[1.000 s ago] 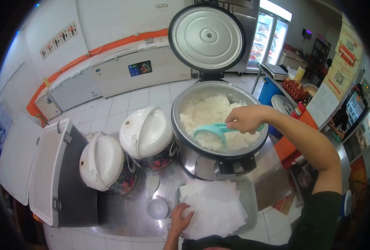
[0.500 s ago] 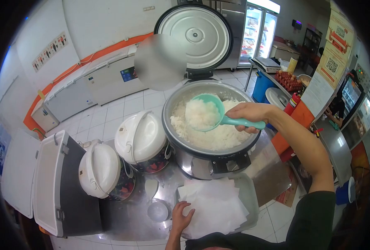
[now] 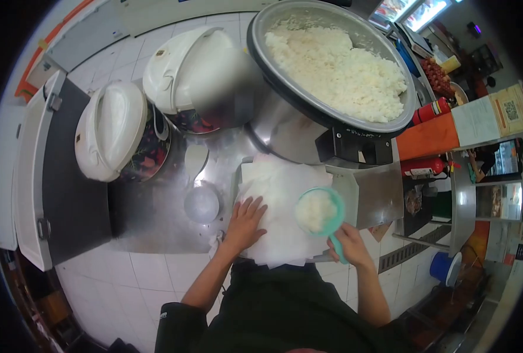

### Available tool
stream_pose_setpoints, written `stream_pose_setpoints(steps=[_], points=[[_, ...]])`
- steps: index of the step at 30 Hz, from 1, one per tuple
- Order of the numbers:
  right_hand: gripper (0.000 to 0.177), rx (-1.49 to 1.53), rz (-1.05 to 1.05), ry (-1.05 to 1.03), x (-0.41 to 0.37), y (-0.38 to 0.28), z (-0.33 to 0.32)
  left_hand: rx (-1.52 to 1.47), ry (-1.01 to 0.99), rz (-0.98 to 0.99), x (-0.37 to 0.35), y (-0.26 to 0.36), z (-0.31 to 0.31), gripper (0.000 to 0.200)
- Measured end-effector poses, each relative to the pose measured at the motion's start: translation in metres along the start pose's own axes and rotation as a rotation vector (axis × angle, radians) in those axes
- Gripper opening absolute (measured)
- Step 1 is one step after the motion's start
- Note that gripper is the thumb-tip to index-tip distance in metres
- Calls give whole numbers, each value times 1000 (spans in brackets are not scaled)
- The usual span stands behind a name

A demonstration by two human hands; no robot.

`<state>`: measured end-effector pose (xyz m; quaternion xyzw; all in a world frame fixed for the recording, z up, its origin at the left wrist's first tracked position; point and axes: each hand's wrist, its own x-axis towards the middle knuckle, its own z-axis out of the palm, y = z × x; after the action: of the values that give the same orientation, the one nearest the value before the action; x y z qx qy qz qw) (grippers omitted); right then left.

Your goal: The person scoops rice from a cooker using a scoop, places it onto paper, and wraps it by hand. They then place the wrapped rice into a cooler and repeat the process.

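Note:
My right hand [image 3: 350,243] grips the handle of a teal rice scoop [image 3: 320,213] filled with white rice. The scoop hovers over a stack of white paper sheets [image 3: 282,200] on the steel counter. My left hand [image 3: 245,222] lies flat on the left part of the paper, fingers spread. Behind the paper stands a large open rice cooker [image 3: 332,76] full of cooked rice.
Two white-lidded rice cookers [image 3: 197,70] [image 3: 114,132] stand at the left. A small clear cup [image 3: 201,203] and a white spoon [image 3: 195,160] lie on the steel counter [image 3: 150,223]. A white cooler box with its lid open [image 3: 44,176] is at far left. An orange shelf [image 3: 429,136] is at right.
The scoop with rice has left the big cooker and come down over the paper stack. My view tilted downward. My left hand stayed on the paper.

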<state>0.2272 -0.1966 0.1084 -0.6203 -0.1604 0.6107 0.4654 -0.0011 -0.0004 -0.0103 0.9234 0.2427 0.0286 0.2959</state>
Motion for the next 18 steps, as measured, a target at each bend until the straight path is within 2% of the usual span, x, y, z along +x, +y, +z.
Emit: stream_pose_setpoints(steps=[1, 2, 4, 5, 7, 11, 13, 14, 16, 18], points=[[40, -215, -74, 155, 12, 18, -2, -5, 6, 0, 1, -1, 1, 71], [40, -218, -68, 144, 25, 43, -7, -9, 6, -2, -2, -1, 3, 73], [41, -725, -649, 382, 49, 68, -7, 0, 19, -16, -1, -2, 6, 75], [41, -725, -650, 368, 48, 72, -5, 4, 19, -20, -2, -1, 9, 78], [43, -1279, -547, 344, 41, 54, 11, 6, 18, -35, -2, 1, 10, 80], [46, -1292, -603, 296, 53, 60, 12, 39, 25, -55, -2, 2, 15, 87], [49, -1113, -471, 255, 62, 54, 22, 51, 23, -56, -6, 5, 15, 88], [49, -1111, -477, 257, 71, 54, 27, 52, 13, -73, -5, 8, 13, 92], [51, -1137, -295, 250, 87, 59, 35, 54, 8, -95, -3, 15, 16, 95], [52, -1158, -260, 239, 92, 58, 37, 66, 36, -137, -5, 18, 20, 102]])
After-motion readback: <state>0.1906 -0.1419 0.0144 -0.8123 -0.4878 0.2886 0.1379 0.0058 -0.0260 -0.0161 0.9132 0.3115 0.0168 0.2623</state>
